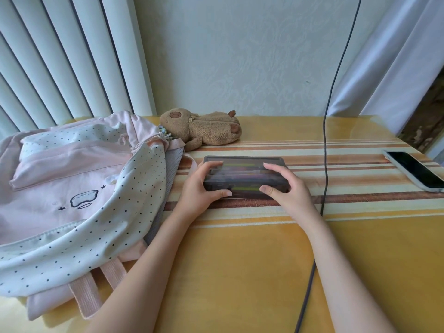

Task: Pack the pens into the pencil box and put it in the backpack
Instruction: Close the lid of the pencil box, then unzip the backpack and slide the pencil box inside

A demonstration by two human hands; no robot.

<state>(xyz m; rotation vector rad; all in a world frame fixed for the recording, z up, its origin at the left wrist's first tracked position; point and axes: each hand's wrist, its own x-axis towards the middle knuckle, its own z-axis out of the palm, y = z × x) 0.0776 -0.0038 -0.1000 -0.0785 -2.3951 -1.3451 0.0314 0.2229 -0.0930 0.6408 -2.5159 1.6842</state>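
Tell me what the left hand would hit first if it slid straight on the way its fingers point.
The left hand already touches the pencil box. Pushed on, its fingers point right, toward the right hand on the box's other end.

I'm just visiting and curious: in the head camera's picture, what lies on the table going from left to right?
Backpack → left hand → pencil box, held at both ends → right hand → dark cable → phone. I left out the plush toy at the back, since it overlaps the backpack and box in this order.

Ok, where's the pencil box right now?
Head view, centre of the table: the pencil box lies between both hands, right of the backpack and in front of the plush toy.
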